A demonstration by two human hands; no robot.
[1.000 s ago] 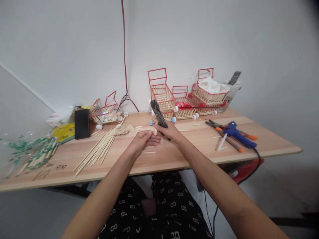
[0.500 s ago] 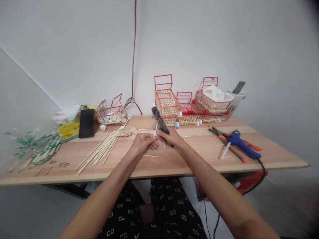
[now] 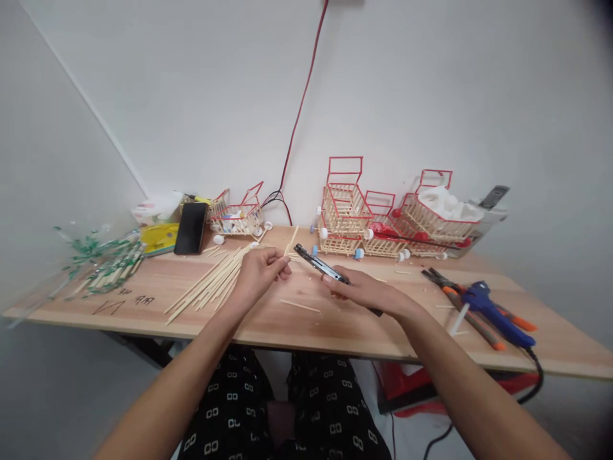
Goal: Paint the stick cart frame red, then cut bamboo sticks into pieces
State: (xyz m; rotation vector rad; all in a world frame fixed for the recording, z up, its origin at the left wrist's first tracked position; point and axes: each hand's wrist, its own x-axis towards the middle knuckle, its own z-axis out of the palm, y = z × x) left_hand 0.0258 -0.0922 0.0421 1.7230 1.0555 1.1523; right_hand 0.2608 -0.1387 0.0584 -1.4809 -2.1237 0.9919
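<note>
Left hand: the left hand is pinched shut on a thin wooden stick, which slants up and away from the fingertips toward the wall.
Right hand: the right hand is wrapped around the handles of a pair of black cutters — the head points left, toward the stick, and stops just short of the other hand.
Where it all sits: both hands are over the middle of the wooden table, low above the surface.
Loose sticks: a long bundle of sticks lies fanned out just left of the left hand; one short cut piece lies on the table between the two hands.
Back row: little stick-built carts with red frames stand against the wall.
Right side: a blue glue gun lies beside orange-handled pliers.
Left side: a black phone leans near a yellow packet — further out, a heap of green-wrapped sticks.
</note>
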